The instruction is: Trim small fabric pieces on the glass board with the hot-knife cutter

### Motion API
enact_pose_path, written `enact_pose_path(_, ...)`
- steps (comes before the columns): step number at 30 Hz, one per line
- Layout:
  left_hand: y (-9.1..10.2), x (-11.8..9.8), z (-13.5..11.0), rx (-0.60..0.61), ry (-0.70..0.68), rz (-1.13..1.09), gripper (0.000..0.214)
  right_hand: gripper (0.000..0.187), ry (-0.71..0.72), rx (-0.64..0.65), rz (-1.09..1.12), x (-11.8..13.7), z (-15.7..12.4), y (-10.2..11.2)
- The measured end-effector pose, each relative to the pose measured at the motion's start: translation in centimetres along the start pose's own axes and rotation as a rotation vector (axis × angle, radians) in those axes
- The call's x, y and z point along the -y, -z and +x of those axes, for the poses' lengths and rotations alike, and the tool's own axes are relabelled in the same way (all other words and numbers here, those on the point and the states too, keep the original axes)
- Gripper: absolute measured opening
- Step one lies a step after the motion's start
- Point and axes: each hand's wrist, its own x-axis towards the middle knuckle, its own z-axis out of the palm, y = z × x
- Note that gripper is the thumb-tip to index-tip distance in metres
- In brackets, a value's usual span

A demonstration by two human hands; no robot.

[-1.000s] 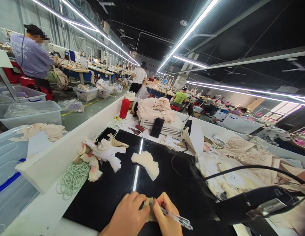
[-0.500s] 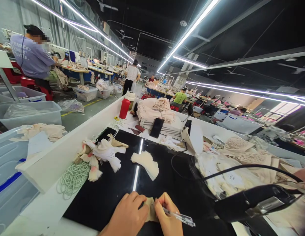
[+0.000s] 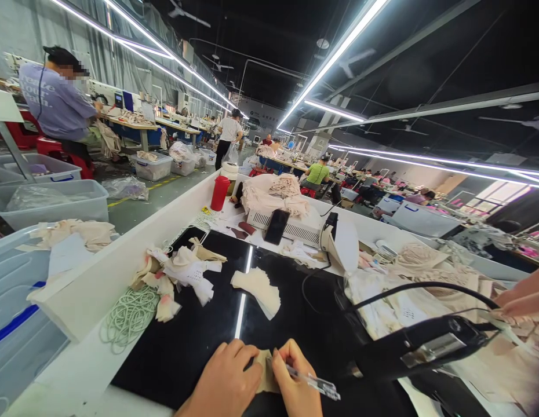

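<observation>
My left hand [image 3: 226, 379] lies curled over a small beige fabric piece [image 3: 266, 373] on the black work surface [image 3: 200, 341], pressing it down at the near edge. My right hand [image 3: 293, 376] is closed around a clear pen [image 3: 315, 383], whose tip meets the fabric between the two hands. Beyond them lies a stack of cream fabric cutouts [image 3: 258, 289]. A pile of white and beige scraps [image 3: 178, 272] sits further left.
A black handheld tool [image 3: 421, 347] with a cable hangs at right, held by another person's hand [image 3: 524, 298]. Coiled pale green cord [image 3: 128, 315], a red cup [image 3: 219, 192], a phone [image 3: 277, 226], bagged fabric [image 3: 408, 313] and plastic bins [image 3: 47, 200] surround the table. Workers stand in the background.
My hands stay almost still on the fabric piece. The black tool at right has shifted left, and the other person's hand has come further into view.
</observation>
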Motion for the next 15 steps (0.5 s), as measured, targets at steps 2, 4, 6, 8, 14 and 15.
enact_pose_path(2, -0.1, 0.1, 0.0, 0.007, 0.001, 0.002, 0.016, 0.035, 0.0, 0.0, 0.005, 0.0, 0.1, 0.1)
enact_pose_path(4, 0.0, 0.2, 0.1, 0.019, 0.007, 0.004, 0.015, 0.038, -0.005, -0.001, 0.015, -0.1, 0.1, 0.3)
enact_pose_path(6, 0.3, 0.2, 0.3, 0.038, 0.016, 0.003, 0.015, 0.037, -0.017, -0.009, 0.027, 0.0, 0.1, 0.7)
enact_pose_path(8, 0.6, 0.2, 0.4, 0.062, 0.028, 0.005, 0.015, 0.034, -0.028, -0.013, 0.036, 0.0, 0.0, 1.3)
enact_pose_path(14, -0.5, 1.8, -0.6, 0.065, 0.028, 0.069, 0.05, 0.031, 0.032, 0.009, -0.048, -0.2, 1.4, 3.3)
enact_pose_path(15, -1.0, 2.2, -0.8, 0.086, 0.037, 0.047, 0.051, 0.029, 0.047, -0.011, -0.073, -0.3, 2.0, 3.6)
